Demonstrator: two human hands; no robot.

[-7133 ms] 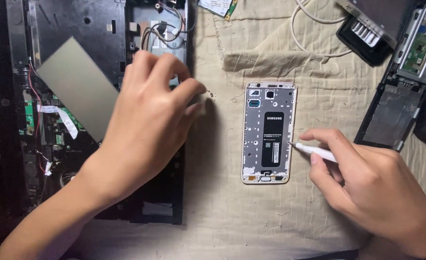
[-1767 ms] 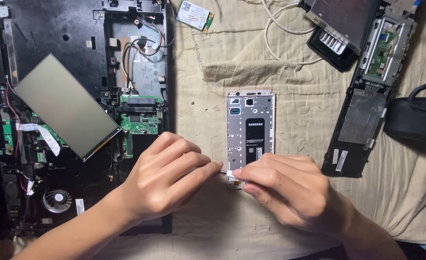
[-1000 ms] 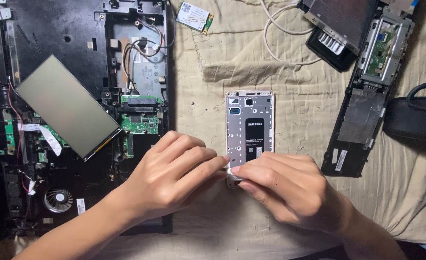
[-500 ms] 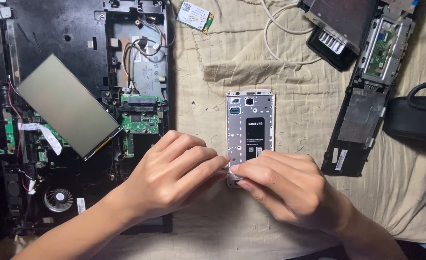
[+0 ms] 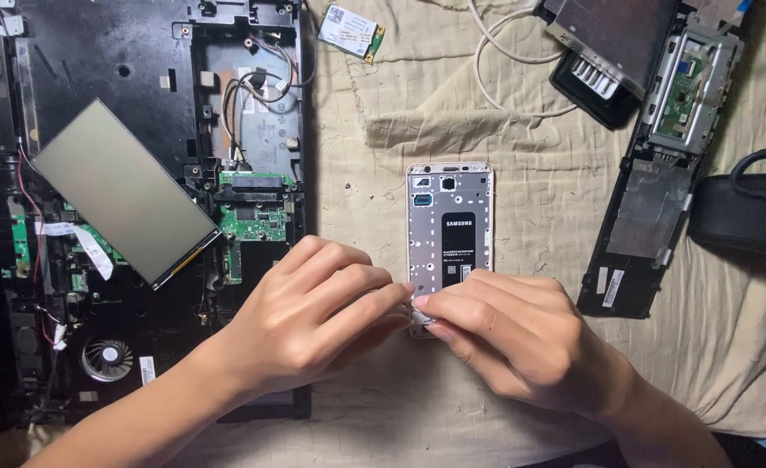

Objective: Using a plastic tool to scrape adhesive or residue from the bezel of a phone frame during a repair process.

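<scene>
An opened smartphone (image 5: 450,227) lies back-up on the beige cloth (image 5: 487,130), its metal frame and black battery exposed. Both hands meet at its lower end. My left hand (image 5: 314,312) has its fingers curled, the fingertips pressing on the phone's bottom left corner. My right hand (image 5: 513,334) covers the bottom edge and pinches a small white tool, of which only a sliver shows between the fingertips. The phone's lower part is hidden under the fingers.
A dismantled laptop base (image 5: 140,173) with circuit boards, wires and a fan lies at the left, a loose grey display panel (image 5: 123,191) on it. A small wireless card (image 5: 353,26), white cable (image 5: 504,78), another opened chassis (image 5: 660,165) and a black pouch (image 5: 747,212) lie behind and right.
Seven seconds ago the left hand was over the laptop base and the right held the tool beside the phone. Both hands since came together at the phone's bottom end and have stayed nearly still.
</scene>
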